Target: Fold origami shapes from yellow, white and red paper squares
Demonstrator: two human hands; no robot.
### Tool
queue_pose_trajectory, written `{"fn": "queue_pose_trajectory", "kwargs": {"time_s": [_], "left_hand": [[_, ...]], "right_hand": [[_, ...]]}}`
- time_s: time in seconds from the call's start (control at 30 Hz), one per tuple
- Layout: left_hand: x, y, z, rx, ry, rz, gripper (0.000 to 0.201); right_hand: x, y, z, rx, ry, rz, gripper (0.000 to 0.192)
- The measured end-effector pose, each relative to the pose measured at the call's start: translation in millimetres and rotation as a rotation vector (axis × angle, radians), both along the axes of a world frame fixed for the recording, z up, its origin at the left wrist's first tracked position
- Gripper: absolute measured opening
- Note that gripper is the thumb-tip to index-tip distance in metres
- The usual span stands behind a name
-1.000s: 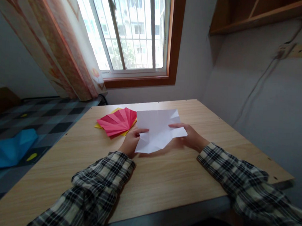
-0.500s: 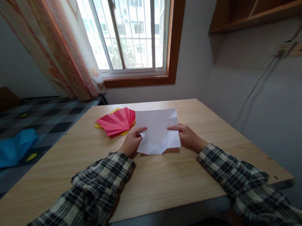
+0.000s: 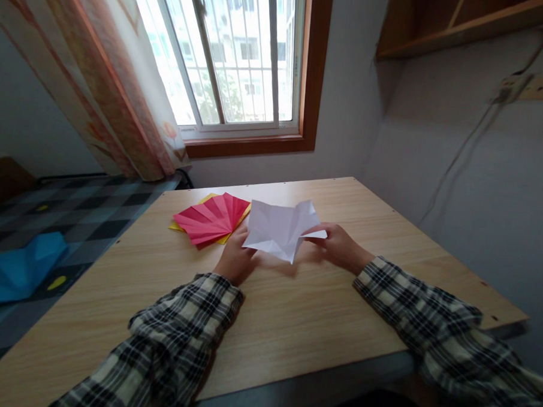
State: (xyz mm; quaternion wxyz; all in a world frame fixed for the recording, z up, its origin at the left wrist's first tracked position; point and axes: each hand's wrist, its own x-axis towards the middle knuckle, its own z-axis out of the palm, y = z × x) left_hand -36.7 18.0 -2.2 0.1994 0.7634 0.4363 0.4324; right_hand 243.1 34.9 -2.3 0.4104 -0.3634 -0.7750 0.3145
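white paper (image 3: 279, 228) now creased upward | pinched between both hands

- White creased paper sheet (image 3: 279, 228): crossed by fold lines, partly collapsed along them, corners sticking outward.
- Raised off the table (image 3: 293, 324), tilted, pinched at its left and right edges, near the table's middle.

Window (image 3: 235, 58): barred, wood-framed, daylight in.
Curtain (image 3: 110, 82): patterned, drawn left.
Walls (image 3: 436, 150): plain grey.
Shelf (image 3: 459, 23): wooden, upper right.
Desk (image 3: 294, 312): light wood.
Floor (image 3: 73, 213): dark checked.
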Motion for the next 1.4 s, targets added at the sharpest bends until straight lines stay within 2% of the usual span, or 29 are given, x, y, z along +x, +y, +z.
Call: {"fn": "queue_pose_trajectory", "kwargs": {"time_s": [0.07, 0.13, 0.33, 0.47, 0.63, 0.7, 0.83, 0.93, 1.07, 1.2, 1.4], "left_hand": [[0.7, -2.7, 1.0, -0.011, 0.015, 0.018, 0.013], [1.0, -5.2, 2.3, -0.032, -0.01, 0.093, 0.014], [-0.7, -5.0, 3.2, -0.093, -0.131, 0.283, 0.026], [0.1, -3.7, 0.3, -0.265, -0.284, 0.336, 0.034], [7.7, -5.4, 1.5, -0.451, -0.723, 0.197, 0.034], [10.3, -6.6, 3.6, -0.5, -0.829, 0.15, 0.034], [11.4, -9.3, 7.6, -0.568, -0.836, 0.103, 0.04], [10.4, -11.0, 8.7, -0.588, -0.811, 0.111, 0.038], [10.4, -12.7, 7.6, -0.616, -0.798, 0.099, 0.037], [10.8, -13.0, 6.2, -0.578, -0.747, 0.132, 0.039], [7.1, -13.1, 8.4, -0.429, -0.54, 0.2, 0.034]], "right_hand": [[-0.7, 0.9, -1.2, -0.004, -0.017, -0.003, 0.026], [-1.4, 1.8, -3.1, -0.03, -0.021, -0.013, 0.035], [-4.2, 8.4, -13.6, -0.1, 0.094, -0.07, 0.028], [-5.8, 13.2, -20.7, -0.132, 0.128, -0.098, 0.029], [-6.2, 14.0, -23.6, -0.259, 0.243, -0.104, 0.033], [-5.8, 13.6, -23.1, -0.309, 0.257, -0.097, 0.034], [-4.8, 12.0, -21.2, -0.391, 0.232, -0.083, 0.039], [-3.5, 10.7, -20.5, -0.423, 0.2, -0.088, 0.041], [-1.6, 10.9, -22.1, -0.384, 0.152, -0.061, 0.04], [-2.6, 8.8, -20.7, -0.295, 0.091, -0.024, 0.039], [-11.1, -4.5, -3.0, 0.034, 0.007, 0.014, 0.026]]}}
